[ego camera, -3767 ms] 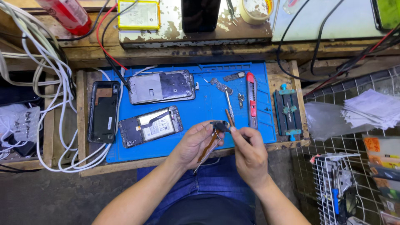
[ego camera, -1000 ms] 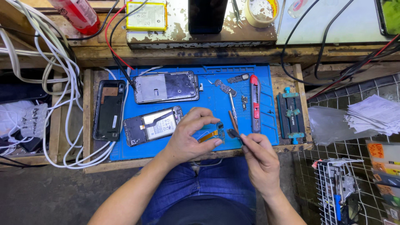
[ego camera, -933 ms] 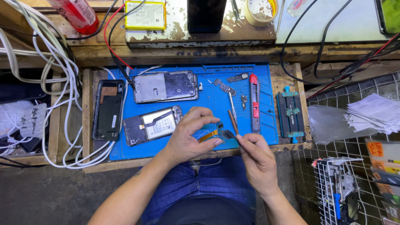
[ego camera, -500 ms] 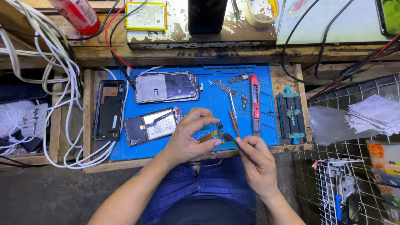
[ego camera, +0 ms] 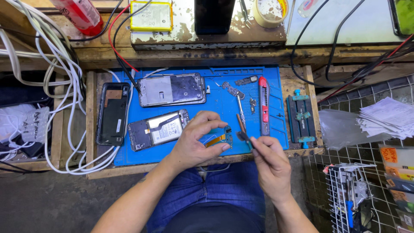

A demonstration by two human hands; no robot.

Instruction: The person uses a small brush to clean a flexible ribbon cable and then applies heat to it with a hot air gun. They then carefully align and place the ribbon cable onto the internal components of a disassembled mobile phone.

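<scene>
Orange flex cable with small board (ego camera: 221,139) pinched in left hand (ego camera: 199,140) grip, over blue mat (ego camera: 224,101) | right hand (ego camera: 268,162) at 3 o'clock, grip closed on brush (ego camera: 244,137) | opened phone (ego camera: 158,129) at 9 o'clock

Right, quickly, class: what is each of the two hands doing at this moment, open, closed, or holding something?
Left hand: closed, pinching a small circuit board with orange flex strip.
Right hand: closed on a thin dark tool, tip near the board.
</scene>
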